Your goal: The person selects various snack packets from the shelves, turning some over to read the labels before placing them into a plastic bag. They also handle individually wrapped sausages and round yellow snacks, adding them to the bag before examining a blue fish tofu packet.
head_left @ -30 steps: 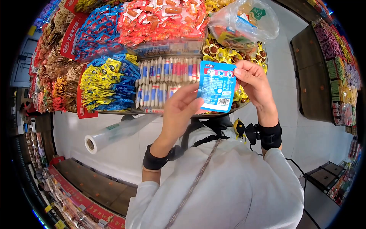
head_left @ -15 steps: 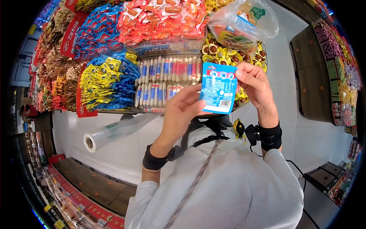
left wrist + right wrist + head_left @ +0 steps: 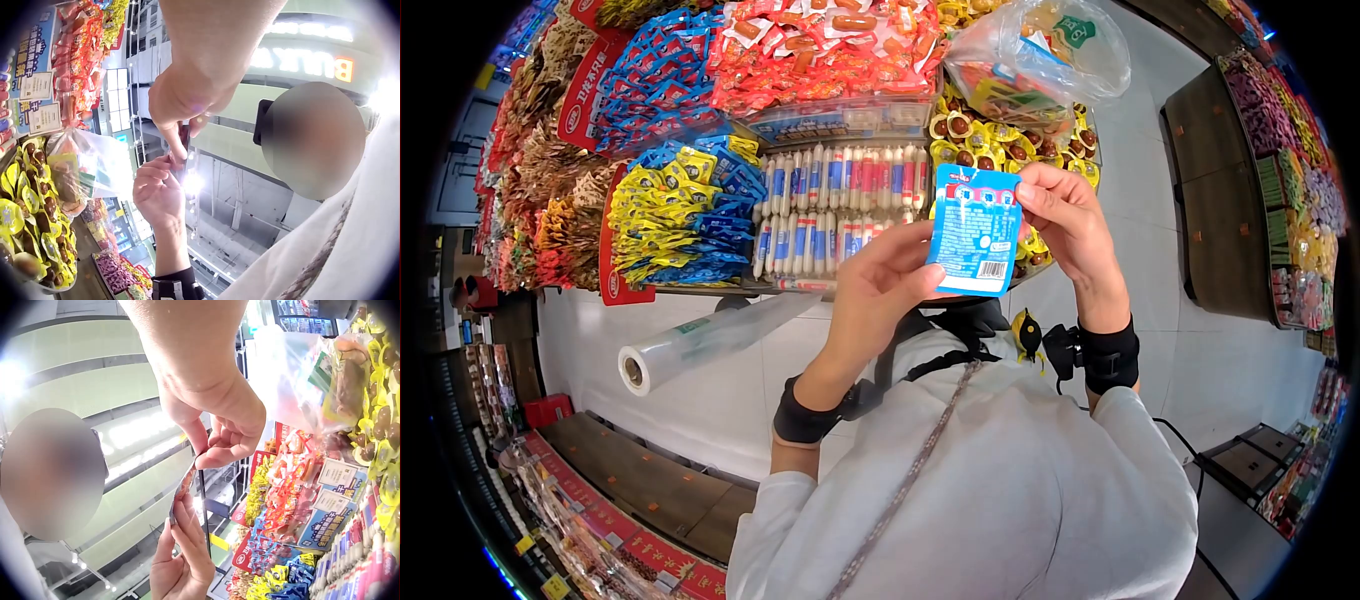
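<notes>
A flat blue snack packet [image 3: 974, 232] with printed lettering and a barcode near its bottom is held up between both hands, its printed side facing the head camera. My left hand [image 3: 887, 279] pinches the packet's lower left edge, thumb on the printed face. At the upper right corner, my right hand [image 3: 1068, 212] pinches it between thumb and fingers. Seen edge-on in the right wrist view, the packet [image 3: 185, 482] spans from the right hand [image 3: 219, 422] to the left hand [image 3: 182, 565].
Behind the packet are yellow-wrapped round brown snacks [image 3: 960, 130], wrapped sausages [image 3: 840, 180] and yellow and blue packets [image 3: 675, 215]. A filled clear plastic bag [image 3: 1040, 60] rests on the display. A roll of plastic bags [image 3: 660, 362] sticks out at the left.
The packet has shifted slightly right and down and tilts a little differently. My left hand has moved slightly right with it; both hands keep their pinch.
</notes>
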`<state>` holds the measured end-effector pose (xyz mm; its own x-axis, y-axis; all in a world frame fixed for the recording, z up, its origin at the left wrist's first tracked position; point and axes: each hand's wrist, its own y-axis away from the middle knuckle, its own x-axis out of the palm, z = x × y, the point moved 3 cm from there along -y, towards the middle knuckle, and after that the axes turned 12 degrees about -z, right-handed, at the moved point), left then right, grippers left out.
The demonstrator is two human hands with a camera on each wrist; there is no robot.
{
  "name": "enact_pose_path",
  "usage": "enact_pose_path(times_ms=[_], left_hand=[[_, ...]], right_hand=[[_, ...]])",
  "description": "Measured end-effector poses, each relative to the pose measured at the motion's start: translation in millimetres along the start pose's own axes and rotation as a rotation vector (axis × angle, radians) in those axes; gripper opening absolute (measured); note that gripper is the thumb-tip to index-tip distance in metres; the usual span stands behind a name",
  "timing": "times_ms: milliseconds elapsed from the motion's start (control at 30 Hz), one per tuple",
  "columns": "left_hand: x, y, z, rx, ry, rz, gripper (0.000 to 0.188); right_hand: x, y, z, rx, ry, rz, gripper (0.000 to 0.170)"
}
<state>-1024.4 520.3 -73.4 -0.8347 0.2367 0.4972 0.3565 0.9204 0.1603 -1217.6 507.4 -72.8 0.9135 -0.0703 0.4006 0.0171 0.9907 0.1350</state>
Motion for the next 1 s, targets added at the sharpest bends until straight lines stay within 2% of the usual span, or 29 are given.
enact_pose_path(times_ms=[1000], left_hand=[[-5.0,1.0,-8.5,0.086,-0.017,0.063,0.040]], right_hand=[[8.2,-7.4,-2.6,-0.004,0.016,-0.008,0.014]])
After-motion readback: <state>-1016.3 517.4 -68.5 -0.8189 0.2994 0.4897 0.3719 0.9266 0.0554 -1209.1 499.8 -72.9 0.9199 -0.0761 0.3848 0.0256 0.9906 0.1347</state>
